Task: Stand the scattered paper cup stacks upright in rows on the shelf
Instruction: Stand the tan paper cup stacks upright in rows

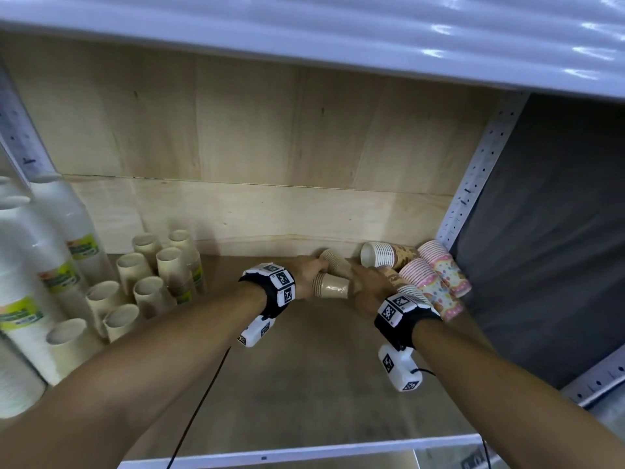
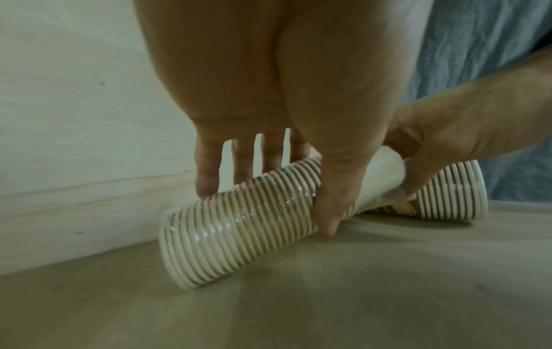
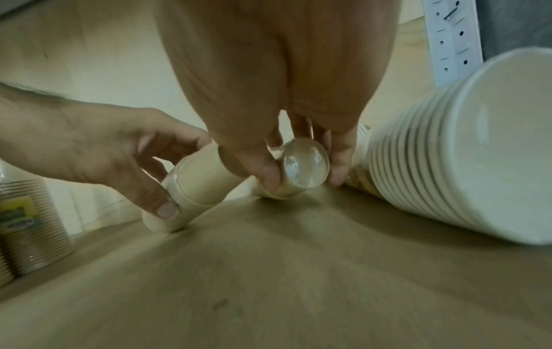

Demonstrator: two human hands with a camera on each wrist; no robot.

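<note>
Both arms reach deep into the shelf [image 1: 304, 384], toward the back board at about 12 o'clock.

The left hand [image 1: 306, 274] is wrapped over a beige cup stack [image 1: 333, 287] that lies on its side on the shelf floor. In the left wrist view its fingers [image 2: 206, 181] curl over the far side of the ribbed rims while the thumb presses the near side, so the hand is clamped on that stack [image 2: 239, 222]. The wider ribbed end points toward the camera, tilted a little off the wood.

The right hand [image 1: 370, 282] comes in from 3 o'clock. In the right wrist view its thumb [image 3: 265, 174] and fingers pinch the narrow closed end of a second beige stack [image 3: 298, 170], wrapped in clear film that glints at the base. That stack also lies down, just behind the first one. The 2 hands sit close together, almost touching over the 2 stacks.

At 2 o'clock from the hands, in the back right corner, more stacks lie scattered: a white-rimmed stack [image 1: 378, 254] with its open mouth facing forward, and 2 pink patterned stacks [image 1: 436, 282] leaning against the perforated metal upright [image 1: 473, 184].

At 9 o'clock, on the left side of the shelf, a group of beige stacks [image 1: 148, 275] stands upright in rows, with tall white wrapped stacks [image 1: 40, 265] carrying green and yellow labels beside them.
</note>
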